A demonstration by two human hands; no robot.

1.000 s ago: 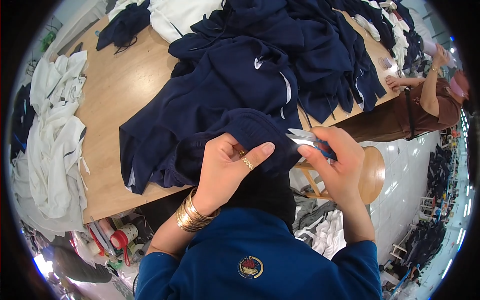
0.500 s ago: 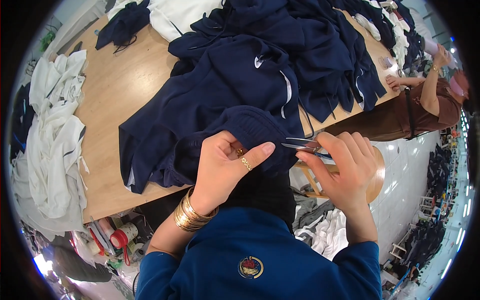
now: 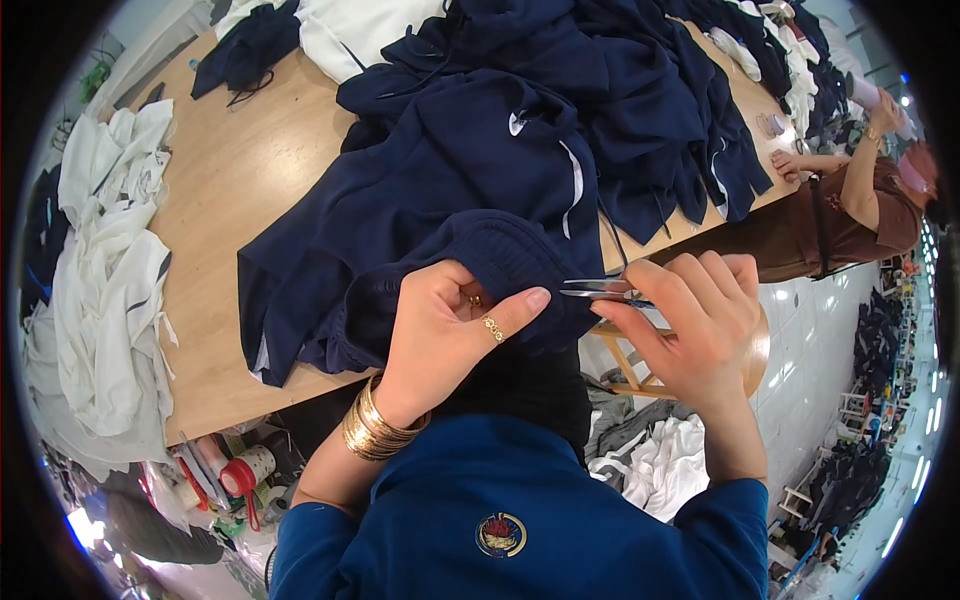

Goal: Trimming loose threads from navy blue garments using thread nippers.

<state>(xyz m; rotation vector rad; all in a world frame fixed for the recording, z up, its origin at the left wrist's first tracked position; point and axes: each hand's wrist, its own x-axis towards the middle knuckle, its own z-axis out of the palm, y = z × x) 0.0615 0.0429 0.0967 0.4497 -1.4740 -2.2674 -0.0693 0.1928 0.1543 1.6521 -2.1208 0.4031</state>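
Left hand: the left hand (image 3: 450,340) pinches the cloth's near edge, thumb on top, fingers partly hidden.
Right hand: the right hand (image 3: 690,320) grips small metal snips (image 3: 598,291), blades slightly parted, pointing left.
Navy garment: the navy garment (image 3: 430,170) lies on the table's near edge, its gathered band (image 3: 500,250) raised between the hands.
Progress: the band's seam is sewn; the blades are just beside its right edge, and no finished cut shows. How much remains cannot be told.
Near right: a wooden stool (image 3: 755,350), partly behind the right hand.
Left: white garments (image 3: 110,260) on the wooden table (image 3: 240,150), well apart.
Far: a navy pile (image 3: 640,90) crowds the garment's far side.
Far right: a co-worker (image 3: 860,200) in brown beside the table.
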